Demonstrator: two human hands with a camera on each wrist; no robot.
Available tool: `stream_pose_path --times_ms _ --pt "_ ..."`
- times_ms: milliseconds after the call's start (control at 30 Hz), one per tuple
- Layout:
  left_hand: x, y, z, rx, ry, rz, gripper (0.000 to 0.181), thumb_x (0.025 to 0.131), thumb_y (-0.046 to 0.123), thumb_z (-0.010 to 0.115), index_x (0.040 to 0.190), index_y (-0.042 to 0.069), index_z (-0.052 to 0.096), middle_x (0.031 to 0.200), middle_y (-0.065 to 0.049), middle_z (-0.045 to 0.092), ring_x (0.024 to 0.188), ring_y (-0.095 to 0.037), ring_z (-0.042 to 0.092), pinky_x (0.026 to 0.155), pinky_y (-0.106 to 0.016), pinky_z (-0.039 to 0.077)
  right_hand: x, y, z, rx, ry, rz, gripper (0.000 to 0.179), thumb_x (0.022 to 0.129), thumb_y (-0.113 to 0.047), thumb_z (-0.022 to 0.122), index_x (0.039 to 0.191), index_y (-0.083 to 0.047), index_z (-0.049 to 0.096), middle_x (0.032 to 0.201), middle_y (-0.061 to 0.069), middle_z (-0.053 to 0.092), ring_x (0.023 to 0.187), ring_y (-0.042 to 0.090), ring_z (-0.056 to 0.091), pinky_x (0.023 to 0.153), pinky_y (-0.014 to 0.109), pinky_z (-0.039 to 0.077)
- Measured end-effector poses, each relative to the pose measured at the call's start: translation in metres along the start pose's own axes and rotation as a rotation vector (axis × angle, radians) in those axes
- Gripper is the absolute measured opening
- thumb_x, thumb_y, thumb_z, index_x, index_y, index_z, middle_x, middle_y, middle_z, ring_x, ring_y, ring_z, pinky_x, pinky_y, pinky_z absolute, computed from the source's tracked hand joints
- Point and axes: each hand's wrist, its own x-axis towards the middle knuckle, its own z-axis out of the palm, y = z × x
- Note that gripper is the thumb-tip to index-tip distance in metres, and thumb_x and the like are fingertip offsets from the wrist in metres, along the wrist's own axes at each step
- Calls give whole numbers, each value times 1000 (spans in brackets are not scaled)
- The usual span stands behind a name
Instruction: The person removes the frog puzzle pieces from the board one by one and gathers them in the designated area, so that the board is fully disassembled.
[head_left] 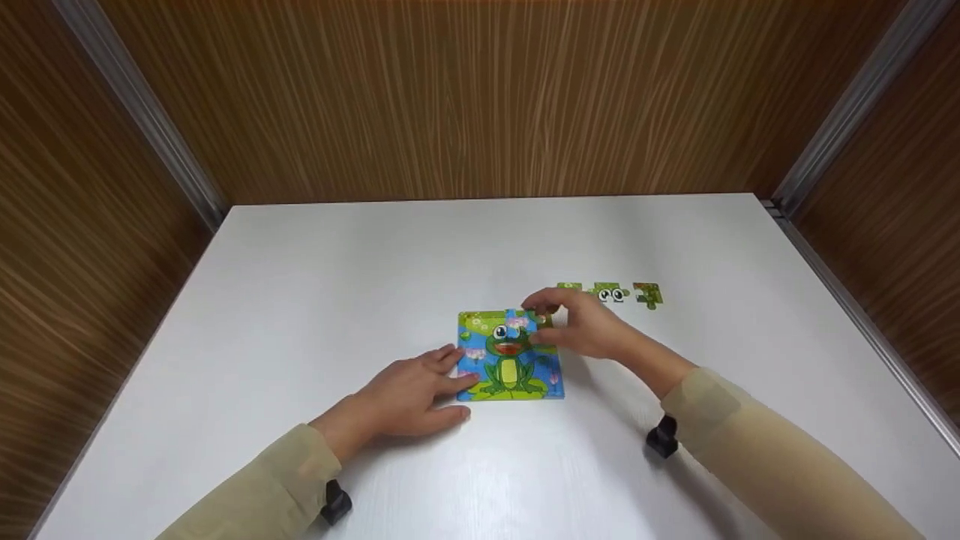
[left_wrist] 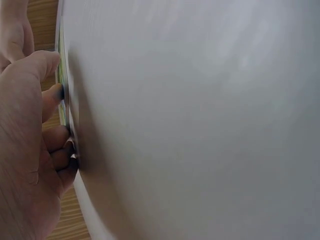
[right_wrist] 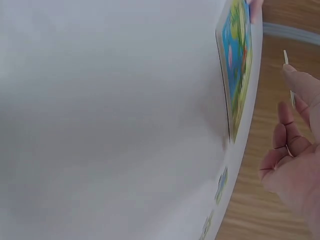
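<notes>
A square frog puzzle [head_left: 510,373] lies flat on the table, its picture showing a green frog on blue with pink flowers. My left hand [head_left: 412,394] rests at its left side, fingers spread and fingertips on the edge. Over the upper part of the puzzle, my right hand [head_left: 585,326] pinches a puzzle piece [head_left: 517,322] with blue and pink on it between thumb and fingers. Seen almost edge-on in the right wrist view, that piece [right_wrist: 286,57] is held above the puzzle board [right_wrist: 235,65]. The puzzle's upper right corner is partly hidden behind the right hand.
Loose pieces lie in a row behind the right hand: one with two eyes [head_left: 611,294], a green and brown one [head_left: 647,294], and a green one [head_left: 570,286] partly covered by the hand. Wood-grain panels [head_left: 480,97] enclose the white table [head_left: 337,262] at back and sides.
</notes>
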Motion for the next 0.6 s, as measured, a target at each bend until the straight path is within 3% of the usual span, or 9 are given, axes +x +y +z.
stream_pose_path --times_ms 267,600 --pt "-1 0 0 0 0 -4 61 105 58 50 157 26 54 167 -16 38 158 -33 30 119 -56 38 -13 18 -22 9 36 64 41 92 -18 84 131 -16 73 120 2 68 114 27 57 97 50 46" --pt "0 0 4 10 20 6 59 105 55 51 156 26 56 166 -17 40 156 -35 33 118 -55 40 -28 44 -31 26 67 59 41 92 -10 83 132 -12 73 121 6 69 115 30 57 101 51 46"
